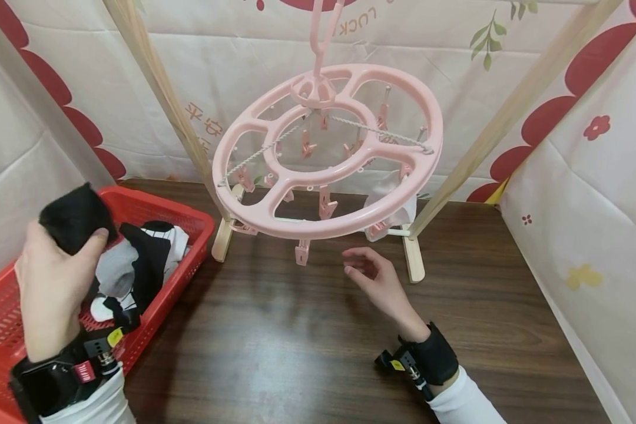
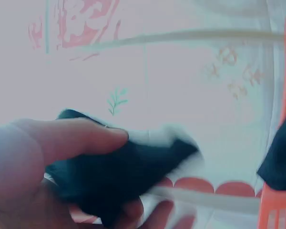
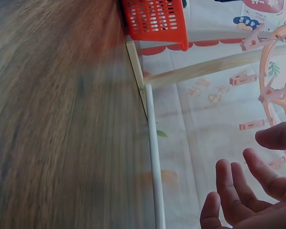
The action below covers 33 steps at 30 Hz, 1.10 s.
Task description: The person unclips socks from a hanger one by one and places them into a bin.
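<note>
My left hand (image 1: 53,282) grips a small folded black sock (image 1: 76,218), thumb pressed across its face, above the left side of the red basket (image 1: 198,227). In the left wrist view the sock (image 2: 114,176) is blurred, with the fingers behind it. My right hand (image 1: 378,288) holds nothing; its fingers are loosely bent below the front right of the round pink clip hanger (image 1: 318,228). A pink clip (image 1: 302,253) dangles from the front rim, left of that hand. At the hanger's right side hangs a thin whitish cloth (image 1: 394,200).
Grey, black and white socks (image 1: 148,259) lie in the basket. The hanger is suspended from a wooden stand with slanted legs (image 1: 471,159) and feet on the brown table (image 1: 297,347). Printed fabric (image 1: 588,194) walls in the back and sides.
</note>
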{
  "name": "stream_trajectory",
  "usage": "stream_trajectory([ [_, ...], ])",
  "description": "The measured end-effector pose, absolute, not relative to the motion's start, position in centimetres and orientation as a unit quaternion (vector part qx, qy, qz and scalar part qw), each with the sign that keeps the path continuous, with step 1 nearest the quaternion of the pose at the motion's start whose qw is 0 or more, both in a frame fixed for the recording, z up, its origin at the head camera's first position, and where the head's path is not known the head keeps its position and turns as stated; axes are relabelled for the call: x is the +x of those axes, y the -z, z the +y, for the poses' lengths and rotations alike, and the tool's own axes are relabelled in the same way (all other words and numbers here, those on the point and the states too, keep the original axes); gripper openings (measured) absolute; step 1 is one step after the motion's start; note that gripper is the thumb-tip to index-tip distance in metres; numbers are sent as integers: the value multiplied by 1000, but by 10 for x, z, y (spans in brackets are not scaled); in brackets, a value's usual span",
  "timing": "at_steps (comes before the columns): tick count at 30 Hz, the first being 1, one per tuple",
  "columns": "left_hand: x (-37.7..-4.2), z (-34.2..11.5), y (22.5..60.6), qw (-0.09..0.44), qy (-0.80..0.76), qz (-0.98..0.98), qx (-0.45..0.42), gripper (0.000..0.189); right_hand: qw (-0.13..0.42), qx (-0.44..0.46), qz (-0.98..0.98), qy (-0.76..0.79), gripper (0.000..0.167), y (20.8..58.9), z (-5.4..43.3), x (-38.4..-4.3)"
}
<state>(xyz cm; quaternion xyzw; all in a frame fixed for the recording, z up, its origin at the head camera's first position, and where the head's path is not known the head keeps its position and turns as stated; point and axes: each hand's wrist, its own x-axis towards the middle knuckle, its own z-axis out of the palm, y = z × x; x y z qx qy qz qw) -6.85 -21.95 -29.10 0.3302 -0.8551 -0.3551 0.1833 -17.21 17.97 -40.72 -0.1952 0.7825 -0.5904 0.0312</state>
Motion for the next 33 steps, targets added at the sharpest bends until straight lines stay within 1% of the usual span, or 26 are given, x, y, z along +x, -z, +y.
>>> stream_trajectory([
  [3,-68,-222,290,162,364,-855,331,86,34,-185,792,581,25,407,186,-173],
  [6,-70,-225,293,125,368,-874,292,95,27,-174,794,582,25,405,194,-175],
  [10,-75,-224,297,97,347,-900,245,92,11,-169,784,597,24,399,205,-178],
  [13,-78,-221,299,95,332,-911,224,89,-2,-173,780,602,22,392,214,-179],
  [16,-80,-219,301,96,331,-915,209,88,-26,-175,781,599,18,384,224,-177],
  [19,-82,-216,302,94,328,-918,201,87,-66,-169,782,596,13,373,233,-173],
  [21,-82,-216,302,92,323,-921,195,86,-102,-162,778,598,12,365,237,-171],
  [24,-83,-216,304,95,322,-925,178,84,-152,-154,768,603,14,352,242,-173],
  [26,-84,-215,306,98,328,-924,169,84,-175,-161,760,604,17,342,246,-177],
  [29,-87,-211,309,95,328,-926,160,86,-187,-183,752,605,22,326,250,-186],
  [33,-89,-205,312,87,316,-933,147,90,-157,-220,717,642,29,305,247,-197],
])
